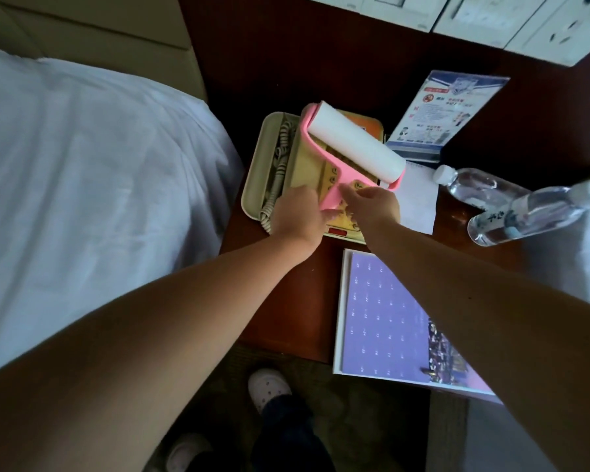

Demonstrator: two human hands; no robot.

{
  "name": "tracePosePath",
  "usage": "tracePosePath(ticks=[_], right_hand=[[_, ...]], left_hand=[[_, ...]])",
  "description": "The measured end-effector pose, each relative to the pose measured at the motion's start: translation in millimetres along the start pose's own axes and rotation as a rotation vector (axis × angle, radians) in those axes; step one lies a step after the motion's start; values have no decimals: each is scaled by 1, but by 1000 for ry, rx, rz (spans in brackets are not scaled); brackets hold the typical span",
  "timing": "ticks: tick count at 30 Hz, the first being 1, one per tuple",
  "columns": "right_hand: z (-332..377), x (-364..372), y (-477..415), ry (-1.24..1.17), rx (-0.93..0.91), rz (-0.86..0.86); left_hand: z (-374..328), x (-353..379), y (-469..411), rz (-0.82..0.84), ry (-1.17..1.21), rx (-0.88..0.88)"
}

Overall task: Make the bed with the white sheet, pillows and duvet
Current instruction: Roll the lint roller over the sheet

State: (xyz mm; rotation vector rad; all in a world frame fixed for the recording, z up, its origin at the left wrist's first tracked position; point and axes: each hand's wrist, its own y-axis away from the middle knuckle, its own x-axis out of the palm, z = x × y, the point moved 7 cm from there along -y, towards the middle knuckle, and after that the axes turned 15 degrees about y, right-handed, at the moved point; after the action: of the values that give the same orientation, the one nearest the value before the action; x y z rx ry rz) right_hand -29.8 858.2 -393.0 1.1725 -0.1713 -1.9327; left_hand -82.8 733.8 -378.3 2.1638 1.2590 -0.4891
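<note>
Head view: outstretched left hand (297, 212), right hand (372, 202) apparently grip lint roller (351, 144).

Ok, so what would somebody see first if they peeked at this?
The pink lint roller with its white roll, lying across a beige telephone on the bedside table, grabs the eye. The left hand holds its handle and the right hand reaches in beside it. The white sheet spreads out on the left, and two clear water bottles sit at the right.
</note>
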Motion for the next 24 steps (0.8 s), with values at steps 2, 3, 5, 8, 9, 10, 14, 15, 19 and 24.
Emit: tracePosePath(ticks=[2, 3, 5, 8, 9, 10, 14, 15, 19, 24], right_hand=[[3, -3, 7, 83, -8, -39], [6, -4, 12, 104, -13, -51], [16, -4, 21, 121, -34, -52], [41, -2, 36, 145, -100, -47], [52, 0, 41, 148, -131, -40], [63, 2, 46, 144, -164, -33], [112, 10, 70, 156, -293, -30], [127, 11, 80, 155, -332, -25], [199, 26, 124, 165, -497, 16], [286, 56, 215, 34, -647, 133]], left_hand=[[-5, -12, 0, -33, -23, 6], [-6, -19, 0, -43, 14, -22], [-3, -31, -1, -44, 115, -89], [10, -51, -2, -76, 345, -168], [14, -61, 0, -108, 445, -203], [18, -71, 4, -139, 512, -232], [20, -128, 22, -192, 548, -269], [19, -149, 28, -221, 540, -262], [16, -238, 62, -334, 572, -221], [16, -347, 134, -516, 652, -189]])
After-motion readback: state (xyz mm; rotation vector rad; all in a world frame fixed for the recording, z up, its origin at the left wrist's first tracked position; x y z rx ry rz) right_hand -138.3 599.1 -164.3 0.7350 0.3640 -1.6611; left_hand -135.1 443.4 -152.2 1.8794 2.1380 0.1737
